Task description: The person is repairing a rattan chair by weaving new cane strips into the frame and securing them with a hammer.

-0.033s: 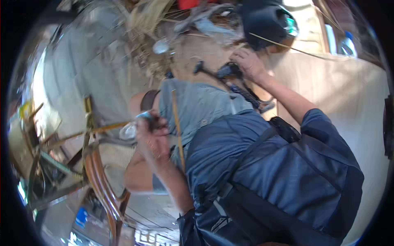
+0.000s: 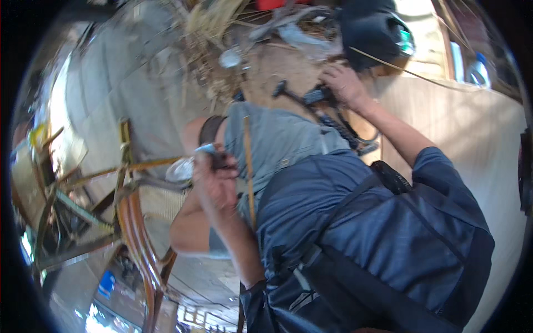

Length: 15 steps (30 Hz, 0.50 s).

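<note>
My left hand [image 2: 217,180] is above my left thigh, its fingers closed round a small dark thing with a pale blue end [image 2: 206,149]. Blur hides its exact kind. A thin wooden strip [image 2: 248,166] lies along my lap, just right of that hand. My right hand [image 2: 345,87] reaches to the brown board [image 2: 258,83] in front of me, fingers apart and bent downward over it, with nothing visible in them. Close below it are a dark hammer-like tool [image 2: 288,94] and several other black tools [image 2: 338,123], partly overlapping.
To the left stands a chair-like frame of wood or cane [image 2: 123,161] with bound joints. Cane shavings [image 2: 214,33] and a whitish round thing [image 2: 230,58] lie ahead. A black container [image 2: 366,33] stands beyond my right hand, near a pale wooden panel [image 2: 444,116].
The whole view has shifted slightly, so everything appears a little farther right. Both hands keep nearly the same pose and place relative to my body.
</note>
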Each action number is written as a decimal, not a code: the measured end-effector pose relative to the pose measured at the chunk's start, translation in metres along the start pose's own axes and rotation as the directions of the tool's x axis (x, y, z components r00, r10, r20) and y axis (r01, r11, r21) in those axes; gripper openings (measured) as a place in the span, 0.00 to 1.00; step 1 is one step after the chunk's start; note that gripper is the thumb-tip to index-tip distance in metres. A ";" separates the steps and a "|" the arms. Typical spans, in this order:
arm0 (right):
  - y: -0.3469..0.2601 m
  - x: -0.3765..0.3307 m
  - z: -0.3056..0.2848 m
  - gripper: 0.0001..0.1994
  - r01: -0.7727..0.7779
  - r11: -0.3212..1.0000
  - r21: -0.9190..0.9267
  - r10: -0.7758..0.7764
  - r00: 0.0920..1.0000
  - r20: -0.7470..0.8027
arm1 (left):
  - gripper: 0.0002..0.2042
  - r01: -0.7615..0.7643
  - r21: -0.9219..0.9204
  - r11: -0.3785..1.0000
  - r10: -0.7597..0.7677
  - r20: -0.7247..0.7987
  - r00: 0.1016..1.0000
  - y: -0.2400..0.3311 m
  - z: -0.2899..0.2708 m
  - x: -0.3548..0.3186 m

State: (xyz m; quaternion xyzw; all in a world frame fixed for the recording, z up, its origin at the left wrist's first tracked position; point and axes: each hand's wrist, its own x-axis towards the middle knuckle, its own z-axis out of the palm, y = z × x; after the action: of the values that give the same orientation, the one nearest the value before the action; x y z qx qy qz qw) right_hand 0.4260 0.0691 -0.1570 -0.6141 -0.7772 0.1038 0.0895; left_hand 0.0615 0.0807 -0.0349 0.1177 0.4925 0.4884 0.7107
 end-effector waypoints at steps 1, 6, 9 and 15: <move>0.004 0.006 0.007 0.12 -0.020 0.997 -0.081 0.029 0.993 0.112 | 0.11 0.033 0.052 0.998 -0.033 -0.014 0.999 -0.002 -0.003 -0.001; 0.010 0.014 0.000 0.09 0.174 0.984 -0.027 -0.168 0.974 0.154 | 0.10 -0.020 0.224 0.975 0.040 -0.089 0.995 -0.001 0.013 -0.008; 0.030 -0.008 0.002 0.12 -0.029 0.989 0.146 -0.033 0.912 0.409 | 0.10 0.055 0.231 0.971 -0.042 -0.061 0.997 0.000 0.024 -0.008; 0.007 0.018 -0.042 0.10 -0.589 0.494 0.639 0.389 0.807 0.444 | 0.12 0.008 0.330 0.944 -0.015 0.016 1.000 -0.009 0.000 0.005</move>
State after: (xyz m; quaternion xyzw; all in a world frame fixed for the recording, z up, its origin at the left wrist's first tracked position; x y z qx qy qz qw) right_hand 0.4394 0.0899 -0.1180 -0.6980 -0.4575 0.5105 0.2070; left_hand 0.0667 0.0800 -0.0435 0.2366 0.5615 0.3938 0.6882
